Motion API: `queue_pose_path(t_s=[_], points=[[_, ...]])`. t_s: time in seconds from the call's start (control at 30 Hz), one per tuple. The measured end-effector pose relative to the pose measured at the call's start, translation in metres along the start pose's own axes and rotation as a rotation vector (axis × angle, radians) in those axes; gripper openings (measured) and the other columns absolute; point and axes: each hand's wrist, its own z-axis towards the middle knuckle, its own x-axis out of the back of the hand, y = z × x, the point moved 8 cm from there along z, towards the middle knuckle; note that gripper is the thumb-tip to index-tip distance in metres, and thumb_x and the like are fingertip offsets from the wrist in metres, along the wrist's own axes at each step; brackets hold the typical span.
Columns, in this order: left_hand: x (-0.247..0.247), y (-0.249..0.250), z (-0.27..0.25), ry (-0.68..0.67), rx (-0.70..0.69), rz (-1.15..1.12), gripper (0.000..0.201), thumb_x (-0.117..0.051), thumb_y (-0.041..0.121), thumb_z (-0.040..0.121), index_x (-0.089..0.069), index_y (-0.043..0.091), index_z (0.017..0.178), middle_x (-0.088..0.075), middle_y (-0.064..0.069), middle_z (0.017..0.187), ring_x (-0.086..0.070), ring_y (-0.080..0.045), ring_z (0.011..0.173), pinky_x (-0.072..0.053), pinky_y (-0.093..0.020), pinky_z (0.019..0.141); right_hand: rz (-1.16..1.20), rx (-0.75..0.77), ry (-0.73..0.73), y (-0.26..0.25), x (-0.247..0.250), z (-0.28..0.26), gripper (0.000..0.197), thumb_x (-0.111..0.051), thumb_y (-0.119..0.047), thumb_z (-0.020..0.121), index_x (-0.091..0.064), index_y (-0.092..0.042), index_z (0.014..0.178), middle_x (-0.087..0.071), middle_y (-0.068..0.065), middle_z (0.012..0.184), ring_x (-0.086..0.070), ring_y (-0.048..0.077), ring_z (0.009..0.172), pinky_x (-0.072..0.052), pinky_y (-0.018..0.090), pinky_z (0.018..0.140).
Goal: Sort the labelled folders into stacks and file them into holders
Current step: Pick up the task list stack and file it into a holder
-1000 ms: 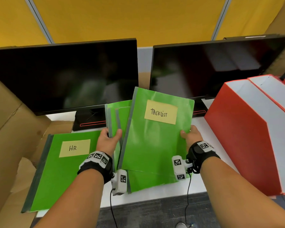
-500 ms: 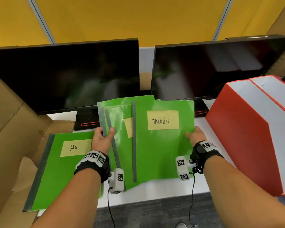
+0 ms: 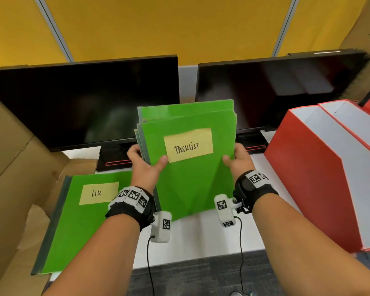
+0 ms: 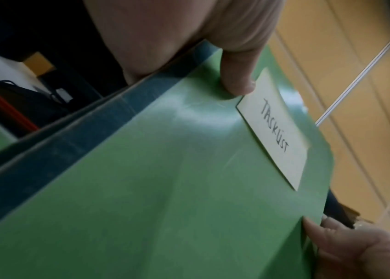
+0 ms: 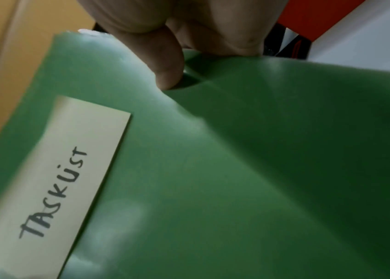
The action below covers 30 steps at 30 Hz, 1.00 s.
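Both hands hold a bunch of green folders upright over the worktop, approx. mid-desk: left hand grips the spine side w/ thumb on the front cover by the TASKLIST label; right hand pinches the opp. edge. Bunch looks roughly squared but top edges are uneven. HR folder lies flat at left, apparently its own stack. Red holders at right look unfilled as far as visible, so sorting seems partly done, filing not begun. Worktop is white, two dark monitors behind, yellow partition, cardboard at left.
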Motion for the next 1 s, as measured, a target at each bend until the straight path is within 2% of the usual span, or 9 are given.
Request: queue_pose_path(t_s=[0.1,0.17,0.27,0.33,0.5,0.57,0.67,0.8,1.0], points=[[-0.002,0.020,-0.002,-0.018,-0.090,-0.049,0.088,-0.076,0.002,0.075,-0.023,0.031,0.139,-0.053,0.000,0.131,-0.055,-0.012,0.115,-0.041,-0.033,0.103,0.086,0.072,0.012,-0.016,0.007,-0.007,0.035,-0.055,0.001,0.086,-0.053,-0.023,0.110,-0.065,0.001,0.108,-0.062,0.021,0.101,-0.050,0.046,0.093],[-0.002,0.020,-0.003,-0.043,-0.080,-0.047,0.086,-0.084,0.005,0.066,-0.035,0.028,0.133,-0.059,-0.001,0.127,-0.058,-0.016,0.115,-0.045,-0.040,0.101,0.216,0.071,-0.010,-0.019,0.008,-0.013,0.040,-0.056,0.009,0.084,-0.053,-0.018,0.113,-0.066,0.002,0.105,-0.064,0.020,0.097,-0.051,0.042,0.090],[-0.005,0.004,-0.009,-0.087,-0.020,-0.058,0.071,-0.082,-0.006,0.062,-0.050,0.029,0.115,-0.068,-0.001,0.112,-0.066,-0.019,0.105,-0.051,-0.050,0.095,0.320,0.002,-0.050,-0.009,0.005,-0.023,0.056,-0.057,0.019,0.078,-0.050,-0.010,0.126,-0.068,0.004,0.104,-0.066,0.018,0.092,-0.054,0.033,0.084],[-0.005,-0.009,-0.014,-0.093,0.009,-0.026,0.062,-0.080,-0.003,0.068,-0.053,0.035,0.110,-0.070,0.003,0.109,-0.067,-0.019,0.103,-0.050,-0.050,0.096,0.284,-0.033,-0.066,-0.002,0.001,-0.028,0.059,-0.058,0.018,0.078,-0.050,-0.012,0.128,-0.068,0.003,0.106,-0.066,0.017,0.095,-0.052,0.032,0.085],[-0.008,-0.010,-0.015,-0.091,-0.004,-0.030,0.049,-0.072,-0.002,0.078,-0.054,0.031,0.110,-0.070,0.005,0.108,-0.066,-0.015,0.103,-0.052,-0.042,0.094,0.235,-0.021,-0.040,-0.004,0.004,-0.028,0.054,-0.057,0.015,0.081,-0.051,-0.011,0.128,-0.066,0.004,0.113,-0.063,0.020,0.103,-0.048,0.034,0.093],[-0.007,-0.016,-0.011,-0.106,0.013,-0.004,0.049,-0.072,-0.002,0.078,-0.055,0.033,0.108,-0.070,0.005,0.109,-0.066,-0.017,0.104,-0.051,-0.044,0.094,0.148,-0.009,-0.051,-0.003,0.005,-0.027,0.052,-0.059,0.009,0.084,-0.051,-0.015,0.129,-0.065,0.003,0.116,-0.061,0.019,0.106,-0.046,0.035,0.096],[-0.004,-0.034,-0.008,-0.120,0.060,0.077,0.049,-0.071,0.004,0.079,-0.054,0.031,0.116,-0.069,0.007,0.112,-0.064,-0.019,0.107,-0.048,-0.050,0.099,-0.064,-0.018,-0.097,0.002,0.005,-0.033,0.044,-0.058,-0.003,0.089,-0.050,-0.016,0.131,-0.064,-0.003,0.113,-0.059,0.016,0.102,-0.043,0.027,0.092],[-0.007,-0.027,-0.007,-0.111,0.032,0.079,0.049,-0.067,0.001,0.082,-0.053,0.028,0.121,-0.069,0.007,0.112,-0.064,-0.018,0.107,-0.047,-0.050,0.099,-0.099,0.023,-0.091,-0.007,0.015,-0.038,0.037,-0.059,-0.005,0.089,-0.056,-0.017,0.124,-0.066,-0.002,0.110,-0.061,0.016,0.100,-0.046,0.032,0.095],[-0.031,0.014,-0.005,-0.160,-0.080,0.072,0.050,-0.066,-0.001,0.082,-0.050,0.025,0.122,-0.066,0.005,0.116,-0.063,-0.017,0.108,-0.048,-0.049,0.099,0.011,0.086,-0.088,-0.033,0.048,-0.043,0.036,-0.062,-0.004,0.084,-0.063,-0.033,0.107,-0.069,-0.003,0.111,-0.064,0.018,0.105,-0.048,0.046,0.098]])
